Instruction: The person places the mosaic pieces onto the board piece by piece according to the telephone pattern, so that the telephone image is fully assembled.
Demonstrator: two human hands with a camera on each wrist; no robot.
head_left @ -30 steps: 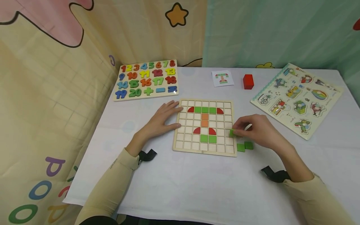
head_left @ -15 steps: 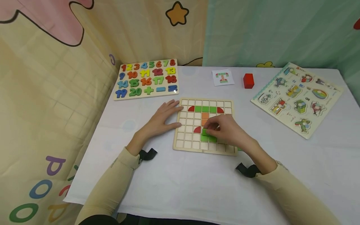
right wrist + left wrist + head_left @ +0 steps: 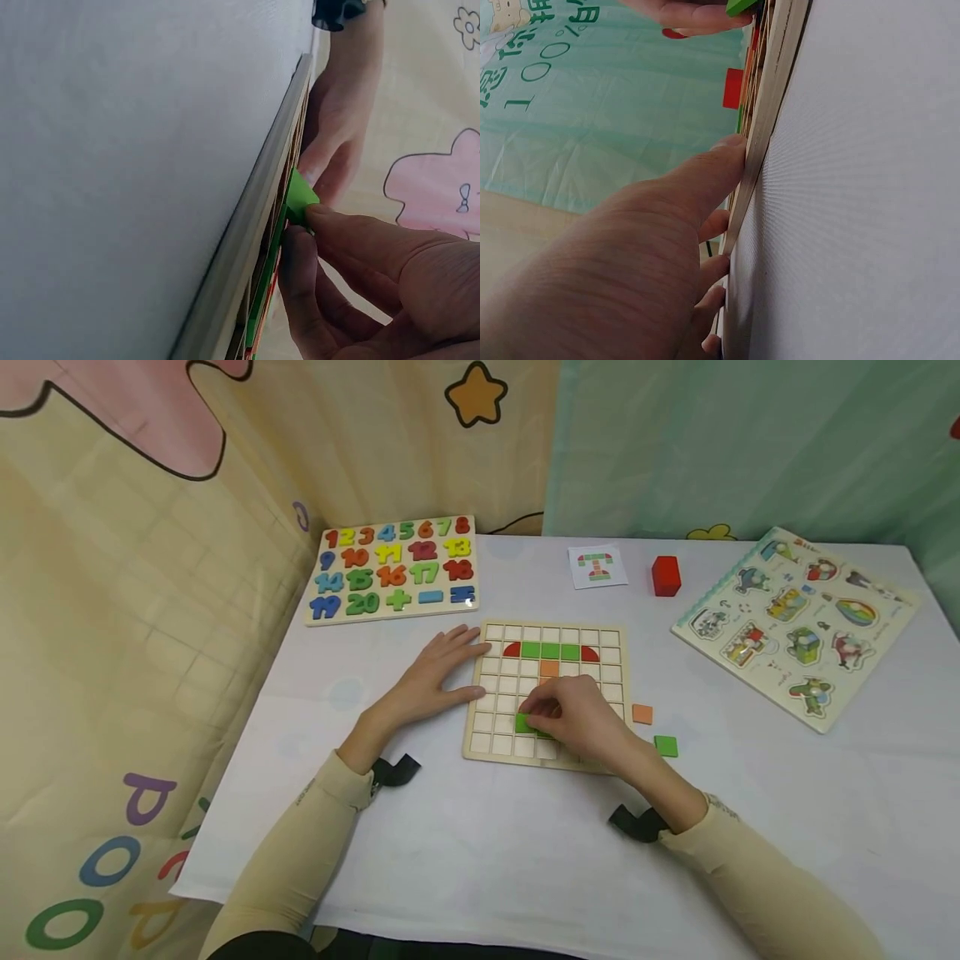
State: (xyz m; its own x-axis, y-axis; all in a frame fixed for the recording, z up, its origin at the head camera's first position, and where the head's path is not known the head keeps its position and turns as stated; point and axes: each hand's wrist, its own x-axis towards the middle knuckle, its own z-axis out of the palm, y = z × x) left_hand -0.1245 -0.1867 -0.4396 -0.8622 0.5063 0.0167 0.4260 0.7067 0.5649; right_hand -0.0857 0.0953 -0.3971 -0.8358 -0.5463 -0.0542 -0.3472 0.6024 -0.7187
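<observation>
My left hand [image 3: 427, 683] rests at the left edge of a wooden grid board [image 3: 482, 748], fingers spread and touching its rim. In the right wrist view, my right hand [image 3: 390, 262] pinches a green square tile [image 3: 302, 196] between thumb and finger. The tile is tilted against the grid, just left of the lower green tiles [image 3: 545, 735], which the hand mostly covers. Farther up the board, green tiles [image 3: 550, 651] form a row between two red quarter-circle tiles [image 3: 512, 650]. Below them sits an orange tile [image 3: 549, 668]. The board's lower red pieces are hidden by my right hand.
Right of the board lie a loose orange tile [image 3: 642, 714] and a green tile [image 3: 666, 746]. Behind it are a pattern card [image 3: 597, 567] and a red block [image 3: 666, 577]. A number puzzle [image 3: 390, 568] stands back left, a picture puzzle board [image 3: 795, 627] at right.
My right hand has carried the green tile leftward from the board's right edge, over the middle, then down to the lower left of the pattern. The left hand has stayed put.
</observation>
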